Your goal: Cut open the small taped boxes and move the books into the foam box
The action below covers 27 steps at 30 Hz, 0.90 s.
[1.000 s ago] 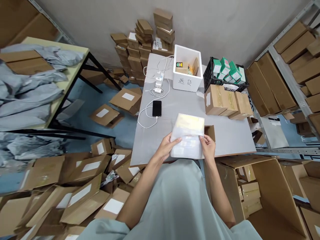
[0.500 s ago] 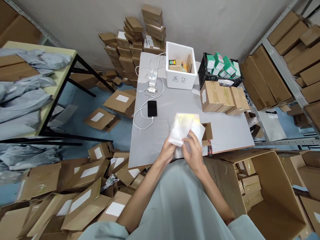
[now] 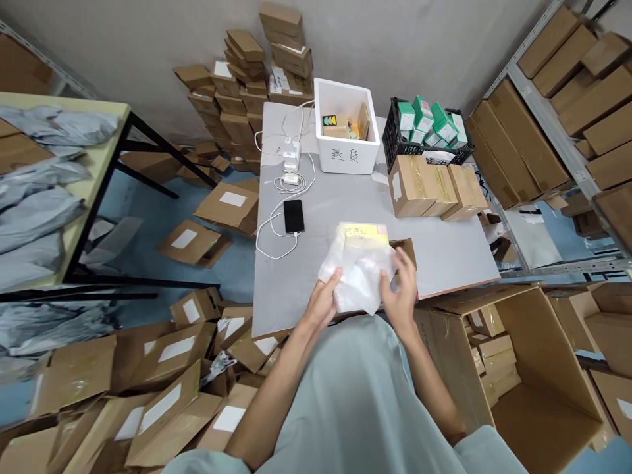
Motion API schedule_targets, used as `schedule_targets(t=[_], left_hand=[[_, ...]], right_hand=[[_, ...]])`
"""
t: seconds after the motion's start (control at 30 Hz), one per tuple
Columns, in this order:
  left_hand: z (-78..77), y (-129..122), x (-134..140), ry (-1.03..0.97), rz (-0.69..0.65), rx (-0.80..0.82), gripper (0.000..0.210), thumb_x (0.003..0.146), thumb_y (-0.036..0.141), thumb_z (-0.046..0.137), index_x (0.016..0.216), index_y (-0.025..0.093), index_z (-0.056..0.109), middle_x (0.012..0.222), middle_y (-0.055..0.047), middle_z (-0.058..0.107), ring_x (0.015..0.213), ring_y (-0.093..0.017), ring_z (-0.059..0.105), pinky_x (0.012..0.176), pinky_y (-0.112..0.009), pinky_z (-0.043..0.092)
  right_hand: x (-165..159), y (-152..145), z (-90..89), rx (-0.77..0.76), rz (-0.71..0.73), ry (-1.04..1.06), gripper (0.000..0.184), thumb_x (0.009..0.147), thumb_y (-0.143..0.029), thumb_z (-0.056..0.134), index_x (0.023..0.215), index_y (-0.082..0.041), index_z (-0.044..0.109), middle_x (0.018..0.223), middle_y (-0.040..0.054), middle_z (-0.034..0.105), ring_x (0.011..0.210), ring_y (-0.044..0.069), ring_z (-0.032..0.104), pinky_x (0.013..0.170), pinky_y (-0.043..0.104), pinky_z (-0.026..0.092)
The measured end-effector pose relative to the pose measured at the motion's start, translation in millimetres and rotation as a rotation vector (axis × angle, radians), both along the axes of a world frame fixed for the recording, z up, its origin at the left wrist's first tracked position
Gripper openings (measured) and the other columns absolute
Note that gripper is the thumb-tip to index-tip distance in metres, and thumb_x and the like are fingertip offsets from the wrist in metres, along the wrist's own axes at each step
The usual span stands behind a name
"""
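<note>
Grey bags (image 3: 29, 217) lie on the far-left table (image 3: 106, 108); opened boxes (image 3: 172, 359) crowd the floor beside the desk (image 3: 276, 289); on it lies a phone (image 3: 293, 216), plugged into a white cable; the left hand (image 3: 320, 303) pinches the near left part of a clear wrap (image 3: 358, 276), thumb on top; the wrap is above the desk's near edge, between the hands, with a yellow pack (image 3: 365, 232) showing at its far end, though whether inside or beneath I cannot tell.

The change is in the wrap: half a second ago its left part was folded over, the right hand close in; now it lies wider and crumpled, the right hand (image 3: 399, 296) out at its right edge; so the wrapping seems loose, not settled; the right fingers are spread and blurred, and I cannot tell whether they grip; just beyond is a small open box (image 3: 407, 250), partly hidden.
</note>
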<state>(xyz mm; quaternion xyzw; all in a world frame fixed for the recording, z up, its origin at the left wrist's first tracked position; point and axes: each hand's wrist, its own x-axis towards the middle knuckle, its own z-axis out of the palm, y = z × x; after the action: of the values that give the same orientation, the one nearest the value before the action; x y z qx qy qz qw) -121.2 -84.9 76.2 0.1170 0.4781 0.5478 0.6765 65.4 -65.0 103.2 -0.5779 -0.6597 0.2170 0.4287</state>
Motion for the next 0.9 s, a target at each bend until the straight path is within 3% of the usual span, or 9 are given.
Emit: schedule_targets(t=[0.07, 0.13, 0.3, 0.47, 0.63, 0.77, 0.9], left_hand=[[-3.8, 0, -6, 0.010, -0.020, -0.010, 0.066, 0.082, 0.059, 0.092, 0.129, 0.016, 0.076, 0.125, -0.015, 0.084, 0.127, -0.036, 0.076, 0.110, -0.047, 0.064], [-6.7, 0, -10, -0.011, -0.062, -0.021, 0.064, 0.081, 0.058, 0.093, 0.128, 0.016, 0.077, 0.123, -0.015, 0.084, 0.124, -0.036, 0.078, 0.109, -0.046, 0.064], [-6.0, 0, -18, -0.129, -0.222, -0.044, 0.067, 0.080, 0.056, 0.095, 0.129, 0.015, 0.077, 0.120, -0.015, 0.085, 0.121, -0.038, 0.079, 0.106, -0.046, 0.065], [5.4, 3, -28, -0.103, -0.333, -0.046, 0.069, 0.078, 0.057, 0.097, 0.129, 0.015, 0.079, 0.119, -0.015, 0.085, 0.110, -0.035, 0.080, 0.095, -0.040, 0.065], [13.5, 6, -43, -0.019, -0.381, 0.009, 0.056, 0.074, 0.059, 0.099, 0.105, 0.015, 0.085, 0.099, -0.011, 0.085, 0.086, -0.026, 0.078, 0.074, -0.030, 0.061], [12.2, 4, -43, -0.033, -0.418, 0.052, 0.045, 0.070, 0.052, 0.102, 0.083, 0.014, 0.081, 0.079, -0.008, 0.081, 0.069, -0.019, 0.072, 0.065, -0.026, 0.056], [11.5, 4, -17, -0.100, -0.423, 0.038, 0.036, 0.063, 0.035, 0.102, 0.088, 0.018, 0.081, 0.079, -0.007, 0.081, 0.080, -0.027, 0.079, 0.073, -0.031, 0.062]], right_hand=[[16, 8, -8.8, -0.142, -0.136, 0.153, 0.060, 0.106, -0.055, 0.063, 0.155, -0.020, 0.063, 0.164, 0.0201, 0.059, 0.153, 0.034, 0.058, 0.126, 0.059, 0.050], [26, 13, -18.2, -0.334, -0.111, 0.373, 0.071, 0.101, -0.066, 0.066, 0.152, -0.016, 0.064, 0.153, 0.0214, 0.069, 0.142, 0.036, 0.067, 0.118, 0.056, 0.058], [24, 7, -20.4, -0.681, -0.004, 0.839, 0.061, 0.087, -0.070, 0.083, 0.123, -0.021, 0.080, 0.123, 0.0116, 0.086, 0.121, 0.035, 0.079, 0.103, 0.047, 0.067], [17, -1, -11.6, -0.691, -0.097, 1.062, 0.055, 0.078, -0.068, 0.092, 0.107, -0.023, 0.083, 0.113, 0.0088, 0.088, 0.126, 0.034, 0.077, 0.109, 0.044, 0.065], [17, 2, -13.1, -0.806, -0.043, 1.221, 0.057, 0.089, -0.074, 0.079, 0.115, -0.024, 0.081, 0.120, 0.0095, 0.087, 0.136, 0.035, 0.073, 0.109, 0.048, 0.065], [13, 1, -22.5, -0.887, -0.080, 1.280, 0.050, 0.090, -0.064, 0.084, 0.118, -0.023, 0.078, 0.114, 0.0090, 0.087, 0.126, 0.034, 0.079, 0.101, 0.047, 0.069], [-1, -5, -31.9, -0.983, -0.099, 1.287, 0.054, 0.091, -0.069, 0.082, 0.115, -0.021, 0.078, 0.102, 0.0078, 0.087, 0.109, 0.031, 0.084, 0.091, 0.044, 0.072]])
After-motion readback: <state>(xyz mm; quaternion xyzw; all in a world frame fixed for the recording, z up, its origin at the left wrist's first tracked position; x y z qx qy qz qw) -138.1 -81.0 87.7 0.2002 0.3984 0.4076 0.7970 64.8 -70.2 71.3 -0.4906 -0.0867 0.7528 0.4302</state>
